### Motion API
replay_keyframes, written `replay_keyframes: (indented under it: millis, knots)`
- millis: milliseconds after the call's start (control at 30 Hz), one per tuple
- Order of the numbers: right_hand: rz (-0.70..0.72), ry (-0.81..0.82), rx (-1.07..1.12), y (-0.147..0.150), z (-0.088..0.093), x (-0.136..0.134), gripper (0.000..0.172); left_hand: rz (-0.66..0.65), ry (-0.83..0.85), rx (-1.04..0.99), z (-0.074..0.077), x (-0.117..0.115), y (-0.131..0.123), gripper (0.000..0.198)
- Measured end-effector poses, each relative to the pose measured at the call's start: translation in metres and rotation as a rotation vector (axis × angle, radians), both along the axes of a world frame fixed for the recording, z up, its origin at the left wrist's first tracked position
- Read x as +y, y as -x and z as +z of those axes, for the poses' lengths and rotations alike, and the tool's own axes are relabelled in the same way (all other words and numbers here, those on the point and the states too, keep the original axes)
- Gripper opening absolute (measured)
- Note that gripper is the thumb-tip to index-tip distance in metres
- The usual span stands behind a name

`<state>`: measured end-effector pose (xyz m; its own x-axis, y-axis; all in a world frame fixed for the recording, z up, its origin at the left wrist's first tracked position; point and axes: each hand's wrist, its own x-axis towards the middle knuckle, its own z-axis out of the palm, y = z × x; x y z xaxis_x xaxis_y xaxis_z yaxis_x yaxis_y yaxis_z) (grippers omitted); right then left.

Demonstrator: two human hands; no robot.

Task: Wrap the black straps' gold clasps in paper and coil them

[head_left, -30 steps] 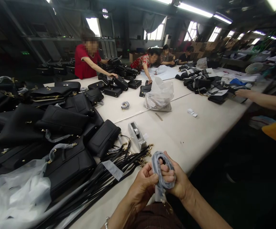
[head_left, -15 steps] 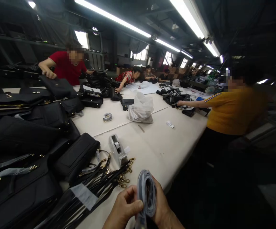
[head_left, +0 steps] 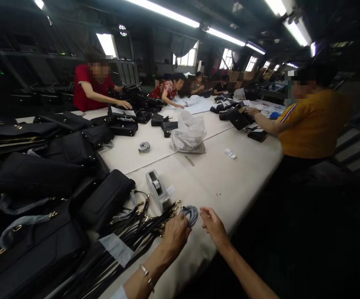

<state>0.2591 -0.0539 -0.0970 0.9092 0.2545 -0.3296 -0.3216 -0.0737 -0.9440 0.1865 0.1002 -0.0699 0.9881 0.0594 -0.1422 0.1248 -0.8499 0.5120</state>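
My left hand (head_left: 176,232) is closed on a grey wrapped coil of strap (head_left: 191,212) and presses it onto the white table (head_left: 229,182), beside the gold clips of a bundle of black straps (head_left: 136,241). My right hand (head_left: 212,224) hovers just right of the coil with fingers loosely curled and nothing in them. A white tape dispenser (head_left: 157,189) stands just beyond the hands.
Black handbags (head_left: 58,174) are piled over the left half of the table. A clear plastic bag (head_left: 188,135) and a small tape roll (head_left: 144,147) lie mid-table. A person in yellow (head_left: 310,120) works at the right edge; others in red handle bags at the far end.
The grey coil, held up in both hands close to me, has come down onto the table by the strap bundle. My right hand has let go of it. The camera view dropped slightly.
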Motion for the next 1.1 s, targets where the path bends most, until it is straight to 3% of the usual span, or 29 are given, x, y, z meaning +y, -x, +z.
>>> replay_keyframes:
  millis: [100,233,333,467,700,833,900,967,1100]
  knots:
    - [0.040,0.149,-0.066,-0.017,-0.017,-0.003,0.041,-0.046,-0.071,0.035,-0.033,-0.007,-0.026,0.021]
    - [0.049,0.350,-0.152,-0.034,-0.044,0.005,0.025,-0.117,-0.123,0.037,-0.068,-0.021,-0.044,0.031]
    - [0.072,0.489,-0.238,-0.046,-0.060,0.007,0.017,-0.167,-0.134,0.009,-0.083,-0.022,-0.044,0.028]
    - [0.162,0.608,-0.343,-0.061,-0.068,0.011,0.013,-0.212,-0.120,-0.060,-0.091,-0.006,-0.034,0.028]
    - [0.403,0.702,-0.387,-0.089,-0.057,0.023,0.017,-0.233,-0.034,-0.190,-0.106,0.012,-0.025,0.035]
    - [0.650,0.721,-0.282,-0.118,-0.044,0.028,0.020,-0.151,0.063,-0.320,-0.114,0.011,-0.022,0.033]
    - [0.766,0.739,-0.192,-0.146,-0.037,0.034,0.020,-0.108,0.085,-0.364,-0.117,0.009,-0.024,0.026]
    - [0.795,0.773,-0.148,-0.186,-0.030,0.047,0.016,-0.078,0.067,-0.422,-0.121,0.007,-0.029,0.023]
    - [0.635,0.874,-0.285,-0.275,-0.022,0.095,0.025,-0.023,0.037,-0.500,-0.128,0.002,-0.038,0.031]
